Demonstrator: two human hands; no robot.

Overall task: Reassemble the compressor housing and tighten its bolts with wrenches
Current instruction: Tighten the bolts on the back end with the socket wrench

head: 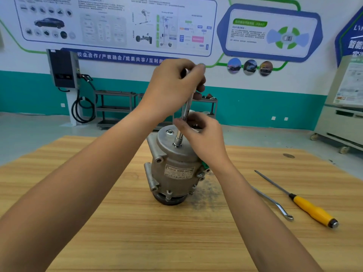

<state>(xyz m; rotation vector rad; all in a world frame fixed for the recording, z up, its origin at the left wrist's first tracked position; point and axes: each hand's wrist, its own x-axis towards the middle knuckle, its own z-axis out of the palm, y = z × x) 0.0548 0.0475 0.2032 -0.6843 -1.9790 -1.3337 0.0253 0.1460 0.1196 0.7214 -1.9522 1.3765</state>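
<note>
Head view: grey cast-metal compressor housing w/ label plate (176, 169) stands upright at ctr of light wood-grain table (117, 222), round flat end cover (165, 146) facing up. Long silver socket wrench (185, 112) stands near-vertical, socket end seated on the cover's near side; fastener under it is hidden. One silver hex bolt (170, 131) sits exposed on the cover, just left of the socket.

Your left hand (170, 87) grasps the wrench's upper end, fingers curled round it. Your right hand (204, 138) pinches the shaft lower down, just above the cover.

Dark grimy smudge (206, 193) on the table at the housing's right. Further right, apart from the housing: bent silver ring spanner (275, 203), then yellow-handled screwdriver (312, 211), both lying flat, not touching.
</note>
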